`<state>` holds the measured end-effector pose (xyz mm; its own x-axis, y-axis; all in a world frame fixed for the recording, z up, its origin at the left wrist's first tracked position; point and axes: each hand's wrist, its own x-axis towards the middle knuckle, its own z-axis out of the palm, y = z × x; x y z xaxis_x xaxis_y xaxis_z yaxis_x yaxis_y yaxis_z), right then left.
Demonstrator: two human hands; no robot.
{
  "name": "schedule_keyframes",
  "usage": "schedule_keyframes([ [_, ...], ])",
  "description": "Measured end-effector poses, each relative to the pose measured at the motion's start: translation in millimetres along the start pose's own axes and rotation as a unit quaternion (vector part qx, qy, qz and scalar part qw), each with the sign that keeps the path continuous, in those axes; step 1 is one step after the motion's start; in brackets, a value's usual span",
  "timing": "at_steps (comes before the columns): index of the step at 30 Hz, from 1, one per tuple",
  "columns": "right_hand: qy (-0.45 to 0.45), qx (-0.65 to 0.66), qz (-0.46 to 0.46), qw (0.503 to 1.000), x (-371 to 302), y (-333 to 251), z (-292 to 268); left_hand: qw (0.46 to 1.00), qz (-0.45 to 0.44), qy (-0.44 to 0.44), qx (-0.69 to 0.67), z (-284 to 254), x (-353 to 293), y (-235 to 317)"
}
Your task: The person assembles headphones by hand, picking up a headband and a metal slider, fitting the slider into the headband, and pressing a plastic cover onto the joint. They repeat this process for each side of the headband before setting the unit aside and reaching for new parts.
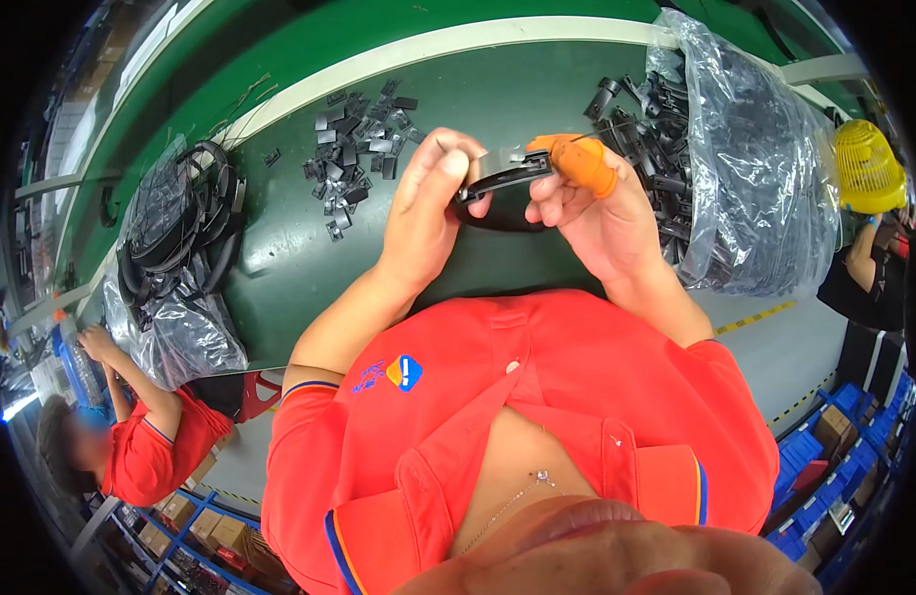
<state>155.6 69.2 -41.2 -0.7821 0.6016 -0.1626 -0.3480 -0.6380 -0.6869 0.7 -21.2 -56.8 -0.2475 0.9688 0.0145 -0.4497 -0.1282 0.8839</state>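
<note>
A curved, glossy black headband (510, 178) is held up over the green table between my two hands. My left hand (426, 203) pinches its left end between thumb and fingers. At its other end, where a slotted fitting shows, the fingers of my right hand (609, 213) are closed on it. Orange finger covers (583, 165) sit on that hand's thumb-side fingers. Beyond my left hand lies a loose pile of small black plastic pieces (351, 139). Close to my right hand, longer black plastic parts (666, 149) spill from a clear plastic bag (760, 169).
At the left table edge, black headbands with thin wires (185, 213) lie on another clear bag (185, 332). A pale rail (458, 42) runs along the far edge of the green table (299, 273). A co-worker in red (166, 446) is at the left; a yellow fan-like guard (867, 169) stands right.
</note>
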Motion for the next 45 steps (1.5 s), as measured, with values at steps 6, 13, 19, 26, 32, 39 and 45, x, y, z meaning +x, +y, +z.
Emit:
schedule_keyframes([
  [6, -0.021, -0.071, -0.032, 0.997, 3, -2, 4, 0.988, 0.041, -0.066, 0.130, 0, 1, 7],
  [13, -0.053, -0.042, -0.026, 0.997, -2, 1, 4, 0.984, 0.003, -0.146, 0.100, 0, 0, 5],
  [19, -0.032, -0.057, -0.032, 0.997, 0, -1, 9, 0.990, -0.021, -0.092, 0.108, 4, 1, 0],
  [26, 0.063, -0.333, -0.095, 0.936, 1, -9, 20, 0.902, 0.101, -0.102, 0.408, 13, 1, 10],
  [32, 0.073, -0.281, -0.070, 0.954, 4, -8, 5, 0.893, 0.078, -0.151, 0.416, 12, 2, 19],
  [39, 0.049, -0.234, -0.066, 0.969, 6, -7, 6, 0.902, 0.047, -0.182, 0.389, 9, 6, 17],
  [45, 0.046, -0.214, -0.068, 0.973, 10, -5, 3, 0.956, -0.095, -0.269, 0.063, -5, 3, 19],
])
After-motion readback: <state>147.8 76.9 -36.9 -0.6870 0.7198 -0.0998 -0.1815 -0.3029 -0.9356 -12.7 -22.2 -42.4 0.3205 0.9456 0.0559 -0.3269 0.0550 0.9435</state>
